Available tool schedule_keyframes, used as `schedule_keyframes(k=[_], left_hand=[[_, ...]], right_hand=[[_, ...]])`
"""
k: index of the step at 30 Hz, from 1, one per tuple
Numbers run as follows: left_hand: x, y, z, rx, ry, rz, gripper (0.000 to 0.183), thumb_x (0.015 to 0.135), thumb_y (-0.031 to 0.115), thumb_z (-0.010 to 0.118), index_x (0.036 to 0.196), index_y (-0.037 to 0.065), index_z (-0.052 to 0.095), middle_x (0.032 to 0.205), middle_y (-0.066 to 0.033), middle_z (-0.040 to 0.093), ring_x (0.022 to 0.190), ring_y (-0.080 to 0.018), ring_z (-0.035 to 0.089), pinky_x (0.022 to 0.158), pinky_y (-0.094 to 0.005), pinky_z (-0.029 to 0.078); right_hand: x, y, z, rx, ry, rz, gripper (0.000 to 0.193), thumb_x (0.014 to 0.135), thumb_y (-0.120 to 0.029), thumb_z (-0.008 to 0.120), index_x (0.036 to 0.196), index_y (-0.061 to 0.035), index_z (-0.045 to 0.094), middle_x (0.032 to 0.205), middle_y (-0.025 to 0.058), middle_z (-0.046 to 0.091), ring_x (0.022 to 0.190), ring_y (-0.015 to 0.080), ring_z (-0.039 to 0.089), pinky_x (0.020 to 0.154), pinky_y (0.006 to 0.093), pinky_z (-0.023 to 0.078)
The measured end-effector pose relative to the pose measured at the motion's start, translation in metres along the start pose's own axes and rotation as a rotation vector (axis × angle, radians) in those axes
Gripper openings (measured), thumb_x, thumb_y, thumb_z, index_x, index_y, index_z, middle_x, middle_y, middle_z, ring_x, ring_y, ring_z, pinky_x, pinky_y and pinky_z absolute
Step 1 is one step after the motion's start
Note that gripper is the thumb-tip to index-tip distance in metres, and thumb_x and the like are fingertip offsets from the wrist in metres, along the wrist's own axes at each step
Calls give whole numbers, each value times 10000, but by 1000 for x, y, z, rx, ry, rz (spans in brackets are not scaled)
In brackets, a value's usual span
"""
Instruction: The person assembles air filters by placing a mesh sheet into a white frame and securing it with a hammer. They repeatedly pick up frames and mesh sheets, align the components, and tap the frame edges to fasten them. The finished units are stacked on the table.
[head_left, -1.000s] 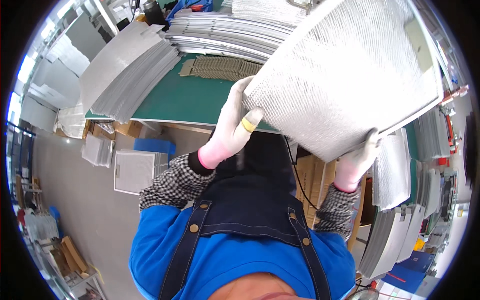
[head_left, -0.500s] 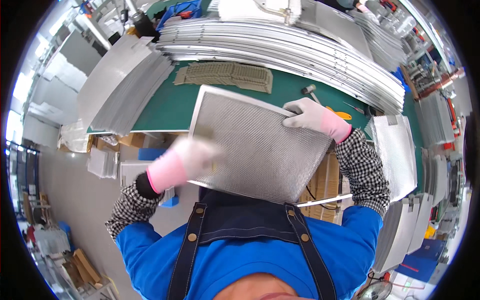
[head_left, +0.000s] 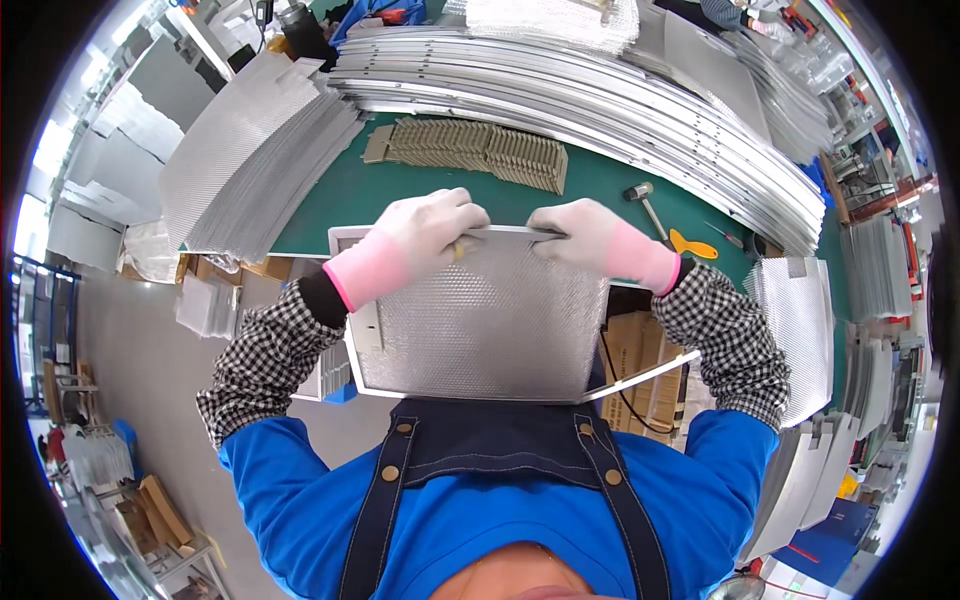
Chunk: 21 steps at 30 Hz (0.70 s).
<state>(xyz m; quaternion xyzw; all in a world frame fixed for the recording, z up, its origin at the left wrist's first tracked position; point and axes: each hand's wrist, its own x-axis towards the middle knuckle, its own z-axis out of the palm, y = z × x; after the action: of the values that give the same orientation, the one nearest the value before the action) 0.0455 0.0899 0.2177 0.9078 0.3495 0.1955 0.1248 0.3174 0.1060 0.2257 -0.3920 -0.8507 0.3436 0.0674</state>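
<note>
Your left hand (head_left: 425, 232) and right hand (head_left: 590, 235) grip with the fingers the far edge of the mesh panel (head_left: 480, 335), near the green table (head_left: 595, 178).

Cardboard box (head_left: 628, 345) (partly hidden); lower right, blue box (head_left: 828, 538), apparently.

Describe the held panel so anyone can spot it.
Find the green table. At its near edge, left hand and right hand hold a silver mesh panel. Unlike stacked mesh sheets at left, it has a pale strip slanting from its lower right corner.
</note>
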Motion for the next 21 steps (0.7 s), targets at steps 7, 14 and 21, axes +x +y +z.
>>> schedule_keyframes(k=[7, 14, 21], left_hand=[[7, -3, -23, -473, -334, -282, 270, 850, 157, 717, 1056, -15, 693, 932, -146, 694, 873, -258, 676, 795, -361, 534], [-2, -6, -8, -350, -286, -176, 277, 869, 158, 712, 1084, -15, 689, 907, -159, 705, 856, -281, 689, 783, -369, 533], [0, -26, 30, -71, -140, -73, 192, 904, 238, 695, 959, 56, 667, 911, -113, 697, 868, -293, 689, 701, -404, 540]], right_hand=[[14, 1, 21, -159, 173, -383, 237, 954, -197, 601, 1097, -15, 653, 960, 184, 671, 894, 344, 668, 818, 422, 534], [14, -22, 0, -47, -275, 91, 304, 1003, -298, 552, 1129, -26, 606, 937, 216, 667, 927, 398, 657, 815, 456, 513], [-50, 53, -11, -86, -140, 168, 363, 1028, -361, 485, 1125, -18, 555, 937, 257, 666, 929, 436, 654, 815, 492, 505]])
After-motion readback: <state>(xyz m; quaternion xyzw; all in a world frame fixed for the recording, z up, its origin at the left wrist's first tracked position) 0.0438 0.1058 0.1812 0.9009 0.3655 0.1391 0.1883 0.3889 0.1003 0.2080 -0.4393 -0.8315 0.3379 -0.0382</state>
